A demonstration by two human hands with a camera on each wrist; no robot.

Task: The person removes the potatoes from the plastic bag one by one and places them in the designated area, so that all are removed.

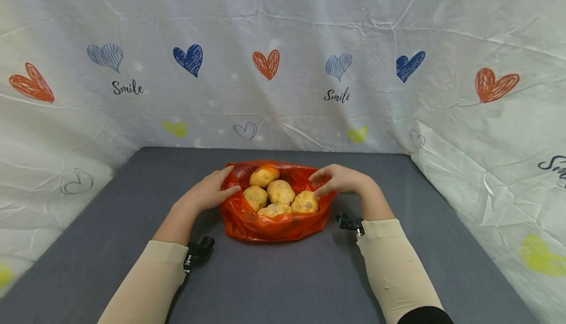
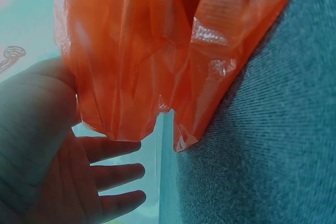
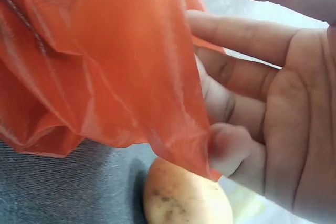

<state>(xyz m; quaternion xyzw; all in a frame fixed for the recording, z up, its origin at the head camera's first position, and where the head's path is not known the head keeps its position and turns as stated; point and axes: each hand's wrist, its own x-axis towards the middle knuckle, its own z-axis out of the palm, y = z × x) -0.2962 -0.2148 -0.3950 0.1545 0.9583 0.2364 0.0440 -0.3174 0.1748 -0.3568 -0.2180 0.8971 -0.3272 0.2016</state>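
An orange-red plastic bag (image 1: 276,230) lies with its mouth open, several potatoes (image 1: 281,192) showing inside. At the bag's left rim, my left hand (image 1: 210,190) holds the plastic by thumb and forefinger; three other fingers (image 2: 123,176) extend straight below it in the left wrist view. My right hand (image 1: 342,179) is at the right rim, fingers bent inward beside the rightmost potato (image 1: 305,202). Close up, those right fingers (image 3: 231,142) curl about the edge of the bag (image 3: 131,66). A potato (image 3: 184,195) shows under that edge in the right wrist view.
A dark grey table (image 1: 274,284) bears the bag near its far side. White sheeting (image 1: 292,98) printed with hearts hangs behind and along both sides. Black wrist-worn devices (image 1: 201,248) sit at both cuffs.
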